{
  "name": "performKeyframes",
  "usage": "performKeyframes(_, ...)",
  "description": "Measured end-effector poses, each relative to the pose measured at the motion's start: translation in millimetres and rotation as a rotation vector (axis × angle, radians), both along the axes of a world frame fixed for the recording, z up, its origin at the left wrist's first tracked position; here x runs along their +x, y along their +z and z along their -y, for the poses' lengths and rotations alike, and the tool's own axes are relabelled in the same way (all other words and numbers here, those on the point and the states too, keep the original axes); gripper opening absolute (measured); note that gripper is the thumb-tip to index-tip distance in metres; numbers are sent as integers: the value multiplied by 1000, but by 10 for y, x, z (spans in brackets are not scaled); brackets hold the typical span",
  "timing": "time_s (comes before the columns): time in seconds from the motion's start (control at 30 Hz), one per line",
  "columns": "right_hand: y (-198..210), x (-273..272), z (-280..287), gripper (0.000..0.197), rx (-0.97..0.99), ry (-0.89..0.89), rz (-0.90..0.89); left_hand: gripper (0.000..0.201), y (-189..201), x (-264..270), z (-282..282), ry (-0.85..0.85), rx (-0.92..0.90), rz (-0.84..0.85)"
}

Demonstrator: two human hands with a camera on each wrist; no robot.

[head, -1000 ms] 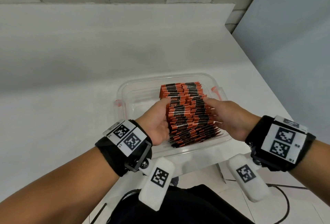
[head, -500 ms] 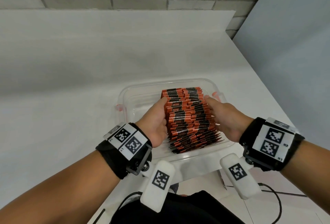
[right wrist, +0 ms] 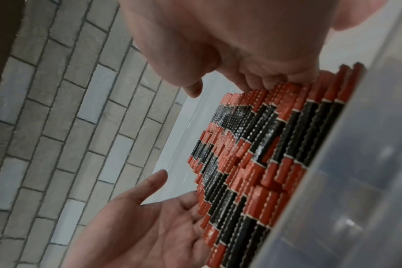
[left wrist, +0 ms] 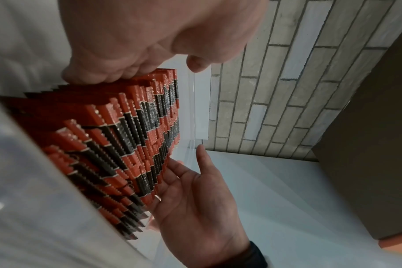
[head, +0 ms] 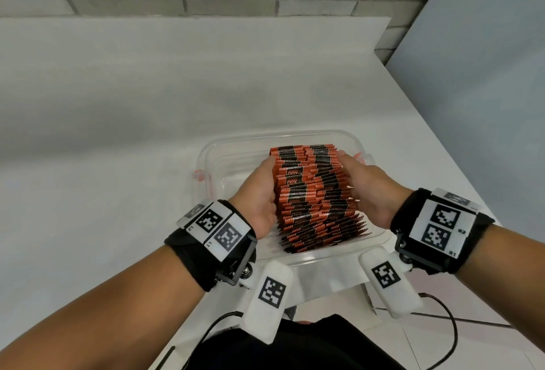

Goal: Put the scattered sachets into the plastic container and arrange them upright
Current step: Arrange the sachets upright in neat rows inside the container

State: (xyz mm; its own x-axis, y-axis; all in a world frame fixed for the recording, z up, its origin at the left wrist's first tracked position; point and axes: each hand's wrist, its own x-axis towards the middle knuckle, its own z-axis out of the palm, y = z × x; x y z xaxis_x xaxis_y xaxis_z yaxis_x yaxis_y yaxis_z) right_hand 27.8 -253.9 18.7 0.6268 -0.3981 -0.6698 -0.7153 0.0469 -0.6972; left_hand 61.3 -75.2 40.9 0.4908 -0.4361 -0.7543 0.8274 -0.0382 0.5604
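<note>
A white table [head: 118, 133] carries the clear plastic container [head: 298, 135] at its near right edge; inside stands a packed row of orange-and-black sachets [head: 312, 195], on edge, running near to far; left hand [head: 259, 192] and right hand [head: 368, 189] press flat, fingers straight, against its two sides. Probably light, slick and floppy singly; best squeezed as one block.

The container [head: 364, 145] stands on the table [head: 118, 133] near its front edge. The sachets [head: 312, 201] stand in it, between left hand [head: 259, 195] and right hand [head: 368, 189].
</note>
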Motion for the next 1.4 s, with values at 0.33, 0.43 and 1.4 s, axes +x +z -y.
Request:
performKeyframes(0.33,168,73,-27,47,-15,8,-14,61,80,150,-103,7,52,-7)
performKeyframes(0.43,251,111,-36,38,-43,18,-22,82,165,269,-136,50,34,-9)
performKeyframes(1.4,354,-106,-85,57,-18,119,-153,49,68,2,30,-203,43,-216)
